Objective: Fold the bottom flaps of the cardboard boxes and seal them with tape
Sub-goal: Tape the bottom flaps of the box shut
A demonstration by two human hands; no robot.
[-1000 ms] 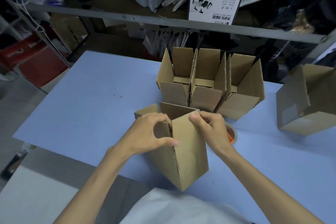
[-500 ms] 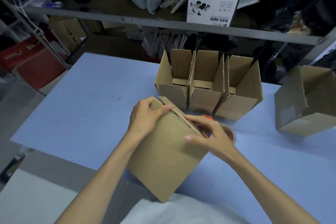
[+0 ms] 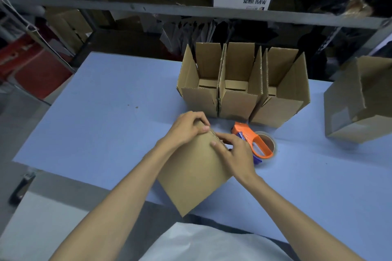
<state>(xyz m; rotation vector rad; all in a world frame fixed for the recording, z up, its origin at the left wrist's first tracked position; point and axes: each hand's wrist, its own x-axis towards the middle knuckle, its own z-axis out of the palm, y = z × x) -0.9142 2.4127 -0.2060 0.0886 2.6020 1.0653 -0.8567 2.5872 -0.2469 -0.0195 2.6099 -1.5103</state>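
Brown cardboard is gripped by both hands. The left hand [image 3: 186, 127] curls its fingers over the far top edge of a cardboard box [image 3: 195, 178], thumb on the near face. Just beside it, the right hand [image 3: 235, 154] pinches the same edge, fingers bent over the far side. The hands are almost touching. The box leans toward the person, its plain side up, and its lower corner hangs past the near edge of the blue worktop [image 3: 101, 116]; how the flaps under the fingers lie cannot be told.

Just right of the right hand lies an orange tape dispenser [image 3: 257, 143] with its roll. Beyond it, three open boxes [image 3: 237, 99] stand upright, side by side and touching. A larger carton [image 3: 360, 101] sits well apart at the right.
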